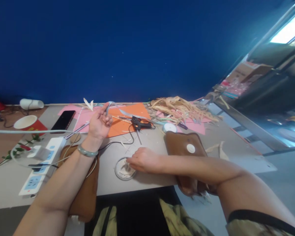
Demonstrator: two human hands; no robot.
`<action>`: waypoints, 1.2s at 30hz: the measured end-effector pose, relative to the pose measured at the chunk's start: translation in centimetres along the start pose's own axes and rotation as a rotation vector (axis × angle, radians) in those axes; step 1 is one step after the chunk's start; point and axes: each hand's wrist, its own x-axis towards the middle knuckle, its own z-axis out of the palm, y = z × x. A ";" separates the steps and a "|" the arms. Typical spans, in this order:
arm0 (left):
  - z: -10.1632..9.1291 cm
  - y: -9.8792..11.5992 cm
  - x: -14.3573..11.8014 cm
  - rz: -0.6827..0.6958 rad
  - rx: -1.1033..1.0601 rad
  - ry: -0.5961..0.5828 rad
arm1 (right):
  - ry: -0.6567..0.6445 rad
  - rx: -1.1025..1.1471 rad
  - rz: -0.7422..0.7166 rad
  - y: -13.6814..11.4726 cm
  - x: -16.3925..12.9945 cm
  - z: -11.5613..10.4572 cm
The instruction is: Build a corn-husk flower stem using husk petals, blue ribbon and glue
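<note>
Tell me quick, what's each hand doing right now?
Left hand: raised, fingers pinched shut on a thin pale strip.
Right hand: fingertips reaching into the small round dish; grip cannot be told.

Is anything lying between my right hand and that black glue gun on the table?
Nothing solid: between the right hand and the glue gun there is bare table, only thin straw scraps and the gun's black cord.

The table (147, 144) top is matt and smooth. The orange sheet (124, 123) and pink sheet (85, 116) look like matt paper. The phone (63, 120) is glossy black. The pouch (184, 147) looks like smooth brown leather. The straw (179, 108) is dry and rough. The bracelet (87, 151) shines like stone.
</note>
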 end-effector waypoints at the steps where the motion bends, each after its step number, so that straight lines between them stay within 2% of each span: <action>1: 0.0 0.0 0.0 0.013 0.015 0.003 | -0.020 0.010 0.066 -0.1 0.6 0.1; 7: -0.3 -0.6 0.4 0.160 0.164 0.058 | -0.144 0.008 0.444 0.4 4.2 -0.3; 14: -0.2 -1.0 0.5 0.197 0.209 0.085 | -0.207 0.031 0.521 1.5 6.7 -0.3; 19: -0.1 -1.1 0.4 0.202 0.200 0.059 | -0.230 0.034 0.514 2.3 7.6 0.1; 24: -0.2 -1.0 0.4 0.181 0.198 0.080 | -0.214 0.032 0.488 1.7 6.8 -1.4; 27: -0.2 -1.0 0.4 0.163 0.207 0.085 | -0.216 0.032 0.317 0.5 5.4 -2.2; 30: -0.3 -0.9 0.4 0.142 0.204 0.077 | -0.280 0.022 0.131 -0.7 4.2 -2.3; 33: -0.4 -0.9 0.4 0.142 0.208 0.074 | -0.296 0.039 0.082 -1.1 3.2 -2.2; 36: -0.3 -1.0 0.3 0.157 0.216 0.080 | -0.223 0.096 0.059 -0.7 2.3 -2.4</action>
